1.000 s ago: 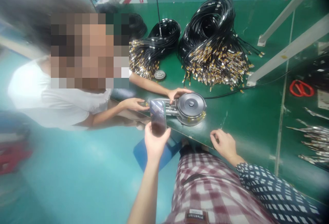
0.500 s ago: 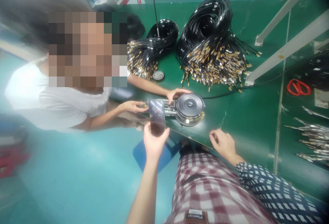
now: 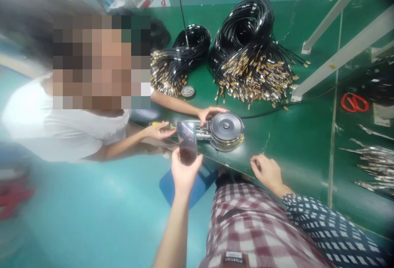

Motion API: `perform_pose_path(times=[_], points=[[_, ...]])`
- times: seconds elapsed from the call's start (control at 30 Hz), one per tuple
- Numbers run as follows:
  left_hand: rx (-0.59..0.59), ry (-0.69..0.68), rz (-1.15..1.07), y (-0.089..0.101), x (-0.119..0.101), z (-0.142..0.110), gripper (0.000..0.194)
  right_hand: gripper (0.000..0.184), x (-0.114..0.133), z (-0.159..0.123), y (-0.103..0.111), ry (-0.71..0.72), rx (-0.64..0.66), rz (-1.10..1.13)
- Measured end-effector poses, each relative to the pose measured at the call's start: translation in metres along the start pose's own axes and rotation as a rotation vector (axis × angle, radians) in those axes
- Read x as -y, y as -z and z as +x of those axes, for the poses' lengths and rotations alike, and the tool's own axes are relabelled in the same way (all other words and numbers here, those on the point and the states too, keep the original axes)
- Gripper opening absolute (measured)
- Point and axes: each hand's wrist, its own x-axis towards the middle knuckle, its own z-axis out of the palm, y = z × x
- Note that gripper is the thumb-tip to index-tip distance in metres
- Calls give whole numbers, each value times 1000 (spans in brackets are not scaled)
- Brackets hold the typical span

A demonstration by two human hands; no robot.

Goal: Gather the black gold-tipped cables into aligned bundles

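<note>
My left hand (image 3: 186,169) is wrapped round a smartphone (image 3: 186,138), held upright in front of the bench edge. The phone hides part of a metal device with a round grey disc (image 3: 226,127) on the bench. My right hand (image 3: 267,172) rests at the bench's near edge, right of the device, with fingers curled in and nothing visible in them. A co-worker's hand (image 3: 211,114) touches the device beside its disc. The co-worker's other hand (image 3: 161,130) holds a thin tool with a yellow handle (image 3: 154,123), perhaps a screwdriver.
Bundles of black cables (image 3: 250,26) with metal connector ends lie on the green bench (image 3: 295,145). A small round metal part (image 3: 187,92) lies near them. Farther right are white metal posts (image 3: 332,67), red-handled scissors (image 3: 354,102) and silvery strips (image 3: 372,165). A blue stool (image 3: 172,186) stands below.
The co-worker's tool hand has shifted slightly, and more of the yellow handle shows. The view has moved a little; my hands keep their places.
</note>
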Motion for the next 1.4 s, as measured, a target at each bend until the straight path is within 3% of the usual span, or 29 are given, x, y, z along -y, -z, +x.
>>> perform_pose_path(times=[1.4], points=[[7, -3, -20, -1, -3, 0, 57, 25, 1, 0, 0, 0, -10, 13]])
